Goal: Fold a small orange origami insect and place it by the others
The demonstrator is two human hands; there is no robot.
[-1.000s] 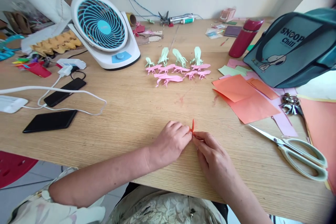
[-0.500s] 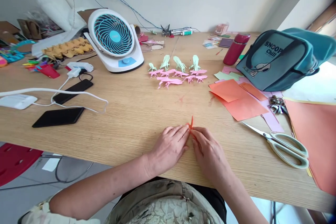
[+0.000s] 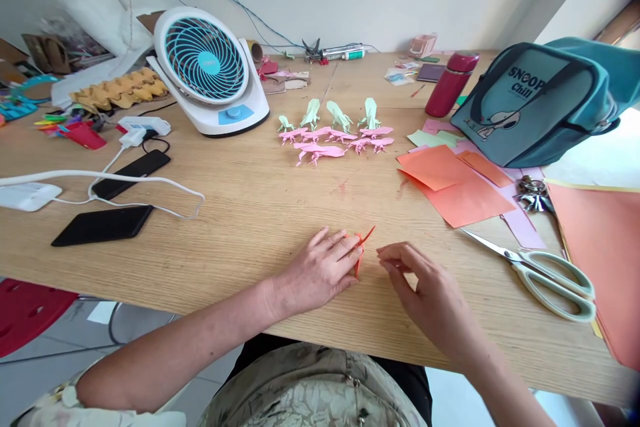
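My left hand (image 3: 327, 270) lies over a small folded orange paper figure (image 3: 359, 255), holding it down on the table, its fingers nearly straight. Thin orange strips stick out past the fingertips, one pointing up and to the right; the rest is hidden beneath the hand. A short gap to the right separates my right hand (image 3: 425, 287) from the paper. Its thumb and fingertips are brought together, and nothing shows between them. Farther back stand several folded pink paper figures (image 3: 320, 152), with several light green ones (image 3: 340, 117) behind them.
Scissors (image 3: 540, 273) lie at the right, near orange sheets (image 3: 470, 197) and keys (image 3: 533, 193). Behind them are a teal bag (image 3: 540, 107) and a red bottle (image 3: 453, 83). A fan (image 3: 210, 70), phones (image 3: 103, 225) and a white cable (image 3: 165, 183) occupy the left.
My right hand has come off the orange paper and moved right. My left hand stays on it, fingers a little more spread. The upper orange strip now leans right.
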